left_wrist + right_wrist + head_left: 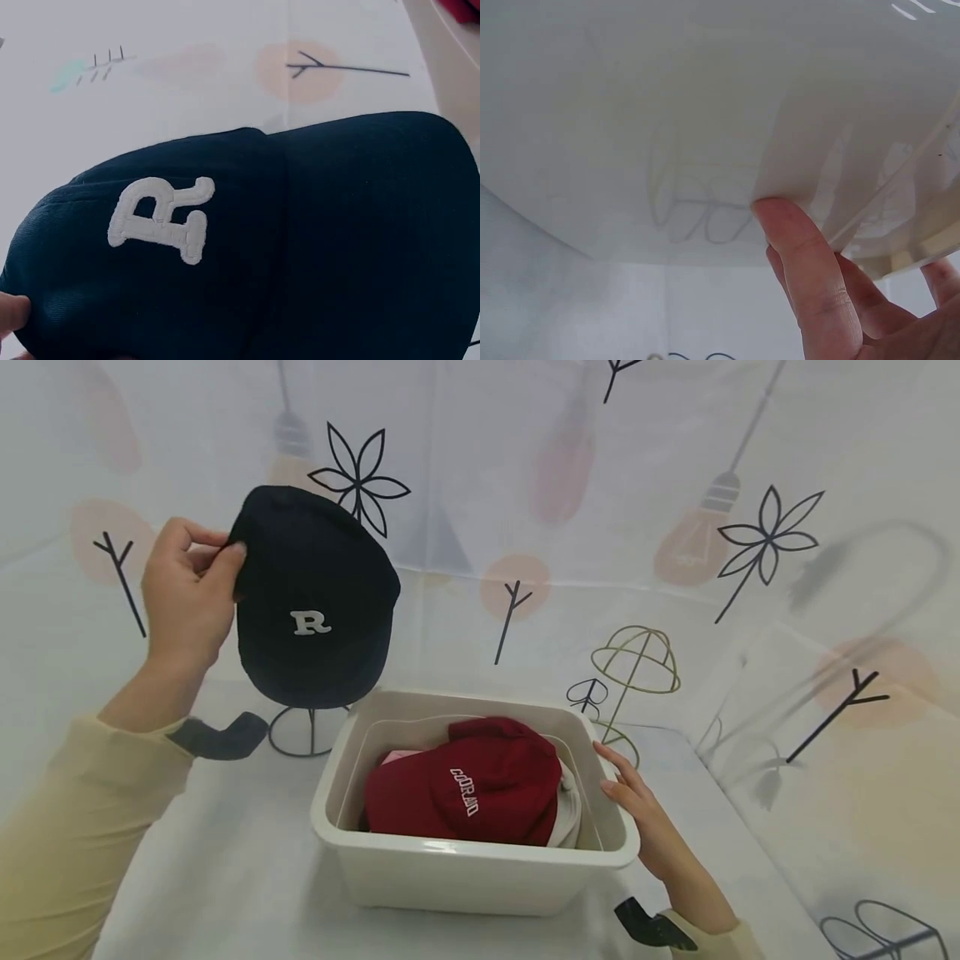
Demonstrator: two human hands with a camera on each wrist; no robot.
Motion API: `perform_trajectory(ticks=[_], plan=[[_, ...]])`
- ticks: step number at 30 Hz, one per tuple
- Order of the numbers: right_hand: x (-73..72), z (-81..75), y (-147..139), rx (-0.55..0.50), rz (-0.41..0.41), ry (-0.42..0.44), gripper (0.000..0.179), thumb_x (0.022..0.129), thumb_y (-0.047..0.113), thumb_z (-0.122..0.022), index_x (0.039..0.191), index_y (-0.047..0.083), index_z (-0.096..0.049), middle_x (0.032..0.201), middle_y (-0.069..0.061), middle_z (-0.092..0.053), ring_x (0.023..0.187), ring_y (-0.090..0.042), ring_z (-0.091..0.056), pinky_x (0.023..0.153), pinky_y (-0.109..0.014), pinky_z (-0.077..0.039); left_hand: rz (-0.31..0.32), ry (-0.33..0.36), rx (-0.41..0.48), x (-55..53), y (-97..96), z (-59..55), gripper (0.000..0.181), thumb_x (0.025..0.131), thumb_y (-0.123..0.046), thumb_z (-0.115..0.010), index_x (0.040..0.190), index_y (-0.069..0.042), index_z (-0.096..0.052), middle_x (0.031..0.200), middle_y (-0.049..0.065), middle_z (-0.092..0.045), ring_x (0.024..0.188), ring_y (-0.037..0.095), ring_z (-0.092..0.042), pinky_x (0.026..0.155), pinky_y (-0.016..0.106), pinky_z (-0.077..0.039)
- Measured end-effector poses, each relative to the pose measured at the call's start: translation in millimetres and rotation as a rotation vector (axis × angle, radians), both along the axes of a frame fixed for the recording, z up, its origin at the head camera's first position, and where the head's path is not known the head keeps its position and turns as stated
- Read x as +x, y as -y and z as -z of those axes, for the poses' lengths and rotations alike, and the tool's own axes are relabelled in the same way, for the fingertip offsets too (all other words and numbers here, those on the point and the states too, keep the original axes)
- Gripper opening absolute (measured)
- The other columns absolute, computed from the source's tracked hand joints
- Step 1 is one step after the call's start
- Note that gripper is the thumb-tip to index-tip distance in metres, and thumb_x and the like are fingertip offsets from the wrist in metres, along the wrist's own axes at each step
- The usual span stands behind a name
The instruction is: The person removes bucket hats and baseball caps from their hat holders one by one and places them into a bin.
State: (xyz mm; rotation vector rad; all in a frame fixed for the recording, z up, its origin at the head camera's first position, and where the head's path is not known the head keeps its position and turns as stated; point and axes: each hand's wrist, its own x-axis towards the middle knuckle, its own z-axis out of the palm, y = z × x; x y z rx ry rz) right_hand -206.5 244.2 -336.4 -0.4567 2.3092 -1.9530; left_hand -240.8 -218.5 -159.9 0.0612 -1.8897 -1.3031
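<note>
My left hand pinches the edge of a black baseball cap with a white letter R, held up at the left with its brim downward. In the left wrist view the same cap fills the lower part. Below its brim shows the round base of a dark wire stand; the upper part is hidden behind the cap. At the bin's right side, my right hand holds the rim of a white plastic bin, thumb against the outer wall. A dark red cap with white lettering lies inside.
Beneath the red cap, bits of a pale cap and something pink show. A gold wire hat stand with a dome top stands behind the bin's right corner. The white table meets patterned cloth behind.
</note>
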Motion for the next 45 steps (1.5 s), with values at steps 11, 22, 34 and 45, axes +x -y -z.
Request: perform_trajectory(ticks=[11,22,34,45], plan=[[-0.9,-2.9,0,-0.01,-0.008,0.001,0.053,0.099,0.022,-0.038,0.148,0.019,-0.019,0.144,-0.016,-0.02,0.115,-0.022,-0.044,0.082,-0.042,-0.046,0.167,-0.028,-0.001,7.4,-16.9,-4.8,0.005,0.092,-0.019,-0.058,0.096,-0.02,-0.055,0.097,-0.002,-0.06,0.082,0.005,-0.061,0.07,0.014,-0.05],[-1.3,-1.2,2,-0.009,-0.001,0.002,0.053,0.099,0.023,-0.039,0.148,0.018,-0.019,0.144,-0.017,-0.019,0.116,-0.026,-0.04,0.082,-0.043,-0.046,0.302,-0.036,-0.045,9.7,-27.2,0.7,0.007,0.093,-0.016,-0.057,0.098,-0.015,-0.054,0.102,0.004,-0.06,0.087,0.007,-0.062,0.077,0.02,-0.05],[-3.5,-0.1,3,-0.015,0.005,0.002,0.053,0.098,0.023,-0.039,0.148,0.018,-0.019,0.145,-0.016,-0.019,0.116,-0.026,-0.04,0.082,-0.042,-0.046,0.485,0.013,-0.076,9.3,-35.2,6.1,0.007,0.092,-0.016,-0.058,0.096,-0.016,-0.053,0.097,-0.001,-0.061,0.083,0.009,-0.061,0.072,0.015,-0.05],[-2.3,1.5,5,-0.006,0.025,0.007,0.053,0.098,0.024,-0.039,0.147,0.018,-0.019,0.145,-0.016,-0.02,0.121,-0.04,-0.032,0.083,-0.045,-0.045,0.643,0.068,-0.158,6.9,-45.7,16.5,0.007,0.094,-0.013,-0.055,0.098,-0.01,-0.051,0.102,0.004,-0.06,0.09,0.01,-0.061,0.079,0.019,-0.049]])
